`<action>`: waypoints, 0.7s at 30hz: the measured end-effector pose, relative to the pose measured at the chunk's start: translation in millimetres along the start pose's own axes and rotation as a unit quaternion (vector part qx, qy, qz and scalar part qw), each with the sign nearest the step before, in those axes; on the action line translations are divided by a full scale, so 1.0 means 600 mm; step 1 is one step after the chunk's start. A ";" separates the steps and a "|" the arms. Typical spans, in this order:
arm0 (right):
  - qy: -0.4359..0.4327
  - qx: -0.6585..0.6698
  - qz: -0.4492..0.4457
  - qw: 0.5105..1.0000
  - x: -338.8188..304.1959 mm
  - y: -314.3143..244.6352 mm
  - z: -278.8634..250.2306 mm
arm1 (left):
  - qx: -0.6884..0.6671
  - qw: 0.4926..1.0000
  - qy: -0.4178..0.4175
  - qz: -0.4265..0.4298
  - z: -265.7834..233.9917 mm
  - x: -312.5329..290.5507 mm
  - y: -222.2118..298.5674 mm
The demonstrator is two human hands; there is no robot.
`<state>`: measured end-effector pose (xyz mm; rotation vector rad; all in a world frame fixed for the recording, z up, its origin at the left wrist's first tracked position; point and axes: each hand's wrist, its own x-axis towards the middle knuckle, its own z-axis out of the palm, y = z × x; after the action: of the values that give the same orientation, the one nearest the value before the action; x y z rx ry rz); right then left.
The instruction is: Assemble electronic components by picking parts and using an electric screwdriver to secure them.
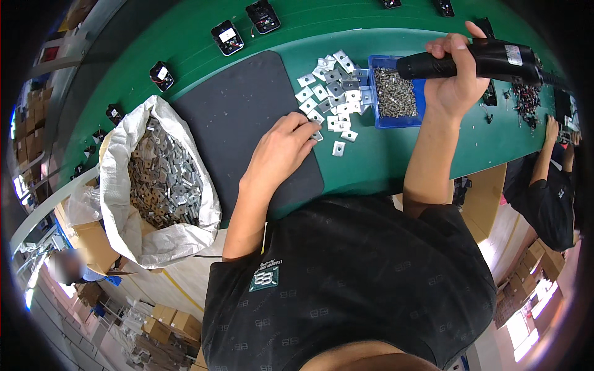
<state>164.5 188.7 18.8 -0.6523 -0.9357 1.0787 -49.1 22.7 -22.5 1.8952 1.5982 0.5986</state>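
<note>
My right hand is wrapped round a black electric screwdriver, held above a blue bin full of small screws. The tool lies nearly level, its cord trailing off to the right. Over the right edge of the black mat, my left hand has its fingers curled, with a small metal plate between thumb and fingertips. Several more silvery plates with a hole in the middle are scattered between that hand and the bin. One plate lies apart, nearer to me.
A white woven sack of metal clips stands left of the black mat. Black housings sit along the far green belt. Dark red small parts are heaped at the right, where another person works.
</note>
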 end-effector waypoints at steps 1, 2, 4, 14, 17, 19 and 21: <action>0.001 0.000 0.000 1.000 0.000 -0.002 0.000 | 0.005 1.000 -0.010 0.001 0.001 0.000 0.000; -0.001 0.015 0.004 1.000 0.000 -0.004 0.000 | 0.006 1.000 -0.012 0.002 0.000 0.002 0.002; -0.004 0.032 0.008 0.999 0.000 -0.008 0.000 | 0.014 1.000 -0.002 0.002 -0.005 0.008 0.009; 0.008 -0.045 -0.019 0.999 0.001 -0.017 -0.001 | -0.039 0.985 0.159 -0.056 -0.083 0.078 -0.048; 0.011 -0.027 0.001 1.000 0.000 -0.014 0.000 | 0.002 0.971 0.225 -0.079 -0.138 0.139 -0.075; 0.011 -0.013 0.006 1.000 -0.001 -0.017 0.002 | 0.102 0.961 0.257 -0.012 -0.163 0.185 -0.115; 0.012 -0.001 0.012 1.000 -0.003 -0.020 0.000 | 0.132 0.960 0.245 -0.030 -0.176 0.218 -0.139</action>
<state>169.4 182.7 28.1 -0.6785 -0.9098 1.0884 -156.1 175.7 -6.5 1.9791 2.1302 0.9207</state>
